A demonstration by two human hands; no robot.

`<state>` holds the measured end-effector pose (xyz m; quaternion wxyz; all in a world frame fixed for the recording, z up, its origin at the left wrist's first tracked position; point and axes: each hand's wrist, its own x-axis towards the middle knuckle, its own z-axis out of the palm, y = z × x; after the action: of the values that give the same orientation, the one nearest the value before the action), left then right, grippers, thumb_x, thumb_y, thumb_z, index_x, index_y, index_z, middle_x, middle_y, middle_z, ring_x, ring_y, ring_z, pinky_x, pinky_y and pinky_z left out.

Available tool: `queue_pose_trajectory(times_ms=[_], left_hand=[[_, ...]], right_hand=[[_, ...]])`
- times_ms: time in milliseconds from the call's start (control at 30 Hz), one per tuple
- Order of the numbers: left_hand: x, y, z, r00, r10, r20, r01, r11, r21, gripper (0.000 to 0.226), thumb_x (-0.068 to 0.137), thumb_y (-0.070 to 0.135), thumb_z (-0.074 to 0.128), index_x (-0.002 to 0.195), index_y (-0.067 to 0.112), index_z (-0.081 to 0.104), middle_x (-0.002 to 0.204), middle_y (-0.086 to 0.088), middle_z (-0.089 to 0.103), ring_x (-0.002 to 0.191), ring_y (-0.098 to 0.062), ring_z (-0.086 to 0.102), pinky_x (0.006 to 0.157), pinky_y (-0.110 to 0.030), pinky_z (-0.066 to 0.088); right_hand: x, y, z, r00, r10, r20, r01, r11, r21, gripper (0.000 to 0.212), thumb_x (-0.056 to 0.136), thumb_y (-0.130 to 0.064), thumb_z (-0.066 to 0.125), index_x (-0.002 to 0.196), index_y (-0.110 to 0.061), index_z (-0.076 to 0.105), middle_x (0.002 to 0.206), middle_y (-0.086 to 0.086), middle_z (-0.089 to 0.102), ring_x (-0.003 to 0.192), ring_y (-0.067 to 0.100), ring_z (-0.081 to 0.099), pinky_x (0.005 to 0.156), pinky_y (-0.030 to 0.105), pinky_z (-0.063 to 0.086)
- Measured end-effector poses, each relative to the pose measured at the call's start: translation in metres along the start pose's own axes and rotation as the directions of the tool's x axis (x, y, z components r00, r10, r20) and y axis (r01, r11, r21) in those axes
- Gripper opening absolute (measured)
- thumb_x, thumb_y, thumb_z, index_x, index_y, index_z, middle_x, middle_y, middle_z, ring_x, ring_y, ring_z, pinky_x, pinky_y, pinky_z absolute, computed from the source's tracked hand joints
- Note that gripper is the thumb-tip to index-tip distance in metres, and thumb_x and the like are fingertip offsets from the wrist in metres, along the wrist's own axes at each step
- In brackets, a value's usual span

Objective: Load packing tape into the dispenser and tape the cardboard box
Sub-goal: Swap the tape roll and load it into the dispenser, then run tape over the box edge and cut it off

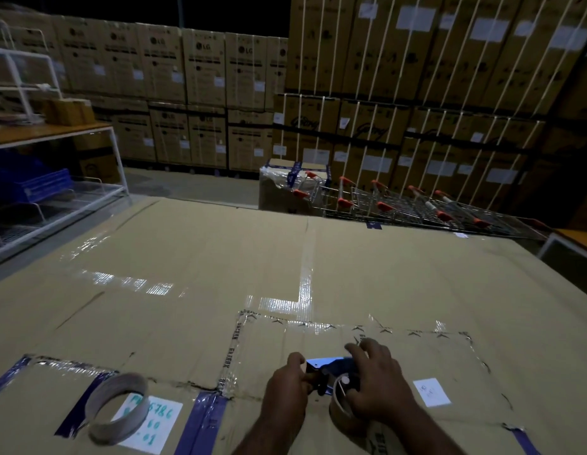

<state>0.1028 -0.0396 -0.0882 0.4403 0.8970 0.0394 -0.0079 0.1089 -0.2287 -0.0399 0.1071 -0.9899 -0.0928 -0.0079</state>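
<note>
A tape dispenser (328, 369) with a shiny metal blade plate lies on the large cardboard box (220, 257) near the bottom centre. My left hand (287, 382) grips its handle. My right hand (379, 379) presses a roll of tape (343, 405) onto the dispenser's hub, fingers spread over the roll. An empty brown cardboard tape core (118, 407) stands tilted on the box at lower left, apart from both hands.
The box top carries clear and blue tape strips and white labels (431, 392). White wire shelving (55, 198) with blue bins stands left. Shopping carts (416, 205) lie beyond the far edge. Stacked cartons (203, 93) wall the background.
</note>
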Motion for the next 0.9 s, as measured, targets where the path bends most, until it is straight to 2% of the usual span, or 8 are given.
queue_pose_trajectory(times_ms=[67, 167, 333, 400, 567, 700, 800, 900], left_hand=[[-0.001, 0.002, -0.001, 1.0, 0.03, -0.001, -0.03, 0.999, -0.011, 0.028, 0.075, 0.015, 0.057, 0.099, 0.029, 0.055, 0.087, 0.006, 0.072, 0.077, -0.009, 0.065, 0.071, -0.03, 0.055], [0.002, -0.001, -0.002, 0.999, 0.038, 0.007, -0.038, 0.999, -0.007, 0.019, 0.078, 0.02, 0.058, 0.094, 0.03, 0.06, 0.088, 0.007, 0.07, 0.079, -0.008, 0.066, 0.071, -0.03, 0.058], [0.013, -0.014, -0.01, 0.993, 0.102, 0.051, -0.107, 0.99, 0.089, 0.019, 0.076, 0.028, 0.057, 0.093, 0.033, 0.062, 0.086, 0.01, 0.069, 0.079, -0.012, 0.065, 0.068, -0.035, 0.056], [0.008, -0.01, -0.018, 0.987, 0.134, 0.089, -0.137, 0.99, 0.029, 0.015, 0.073, 0.028, 0.054, 0.084, 0.03, 0.063, 0.083, 0.008, 0.068, 0.079, -0.016, 0.064, 0.071, -0.038, 0.055], [0.006, -0.012, -0.033, 0.954, 0.283, 0.098, -0.298, 0.933, 0.201, 0.034, 0.066, 0.024, 0.058, 0.096, 0.039, 0.063, 0.084, 0.012, 0.07, 0.076, 0.001, 0.062, 0.065, -0.025, 0.052], [0.014, -0.015, -0.036, 0.936, 0.281, 0.211, -0.326, 0.918, 0.224, 0.032, 0.057, 0.036, 0.061, 0.088, 0.032, 0.066, 0.081, 0.001, 0.068, 0.076, -0.012, 0.067, 0.066, -0.036, 0.056], [0.024, -0.015, -0.05, 0.847, 0.433, 0.309, -0.528, 0.755, 0.389, 0.037, 0.06, 0.038, 0.06, 0.096, 0.028, 0.064, 0.084, 0.002, 0.071, 0.077, -0.015, 0.064, 0.068, -0.029, 0.052], [0.037, -0.027, -0.063, 0.788, 0.573, 0.226, -0.61, 0.677, 0.411, 0.037, 0.07, 0.053, 0.064, 0.101, 0.034, 0.061, 0.079, 0.008, 0.073, 0.067, -0.012, 0.067, 0.062, -0.018, 0.044]], right_hand=[[0.006, 0.005, -0.001, 0.987, 0.033, 0.159, -0.013, 0.992, -0.125, 0.08, 0.077, -0.049, 0.056, 0.148, -0.027, 0.024, 0.155, 0.003, 0.026, 0.142, 0.027, 0.021, 0.11, 0.045, 0.029], [0.017, 0.009, -0.006, 0.952, 0.048, 0.304, 0.007, 0.984, -0.178, 0.07, 0.084, -0.041, 0.062, 0.144, -0.023, 0.03, 0.149, 0.005, 0.038, 0.139, 0.026, 0.031, 0.108, 0.045, 0.029], [0.025, 0.004, -0.017, 0.967, 0.004, 0.255, 0.061, 0.968, -0.243, 0.032, 0.089, -0.03, 0.056, 0.119, -0.02, 0.049, 0.122, 0.006, 0.059, 0.111, 0.027, 0.057, 0.093, 0.04, 0.038], [0.026, 0.003, -0.018, 0.971, -0.014, 0.241, 0.086, 0.952, -0.294, 0.026, 0.09, -0.026, 0.054, 0.115, -0.019, 0.053, 0.117, 0.007, 0.063, 0.108, 0.029, 0.059, 0.091, 0.038, 0.039], [0.021, 0.001, -0.015, 0.969, -0.107, 0.221, 0.184, 0.912, -0.367, 0.02, 0.09, -0.025, 0.05, 0.106, -0.014, 0.056, 0.107, 0.011, 0.067, 0.098, 0.034, 0.062, 0.074, 0.036, 0.034], [0.01, -0.002, -0.019, 0.963, -0.046, 0.266, 0.103, 0.973, -0.207, 0.006, 0.088, -0.024, 0.052, 0.094, -0.021, 0.052, 0.089, 0.004, 0.058, 0.084, 0.026, 0.057, 0.067, 0.034, 0.04], [0.0, -0.003, -0.027, 0.955, -0.027, 0.295, 0.041, 0.998, -0.041, 0.021, 0.084, -0.024, 0.053, 0.072, -0.026, 0.036, 0.07, -0.007, 0.042, 0.07, 0.02, 0.046, 0.055, 0.028, 0.031], [-0.013, -0.003, -0.037, 0.958, -0.001, 0.288, -0.016, 0.998, 0.057, 0.029, 0.083, -0.029, 0.056, 0.067, -0.029, 0.032, 0.07, -0.008, 0.043, 0.073, 0.022, 0.051, 0.055, 0.027, 0.031]])
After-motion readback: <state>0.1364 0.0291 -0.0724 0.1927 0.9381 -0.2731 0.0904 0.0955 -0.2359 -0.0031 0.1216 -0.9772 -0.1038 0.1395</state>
